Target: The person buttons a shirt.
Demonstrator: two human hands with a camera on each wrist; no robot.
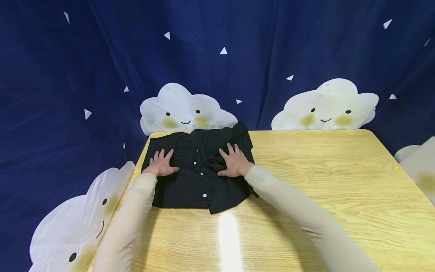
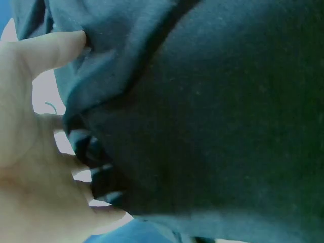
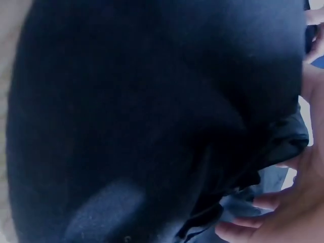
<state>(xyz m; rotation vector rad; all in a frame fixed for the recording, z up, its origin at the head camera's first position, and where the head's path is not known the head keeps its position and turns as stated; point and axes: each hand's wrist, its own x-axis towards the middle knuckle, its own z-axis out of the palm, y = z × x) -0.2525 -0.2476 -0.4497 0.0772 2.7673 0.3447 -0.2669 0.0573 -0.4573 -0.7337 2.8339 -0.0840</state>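
On my feed the left sleeve, near the tabletop's left edge, is plain, cream-coloured and long, ending at a bare left hand. I see the right sleeve matching it, softly creased, above a bare right hand.

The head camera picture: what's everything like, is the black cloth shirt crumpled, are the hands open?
Black cloth shirt with white buttons: spread out, front up, partly wrinkled; buttoning unclear.
Bare left hand: open, fingers spread on the shirt.
Bare right hand: open, fingers spread on the shirt.
Cream sleeves: down to the wrists.
Pale wooden table: partly covered by the shirt.
Dark blue cloth curtain: hanging in folds.
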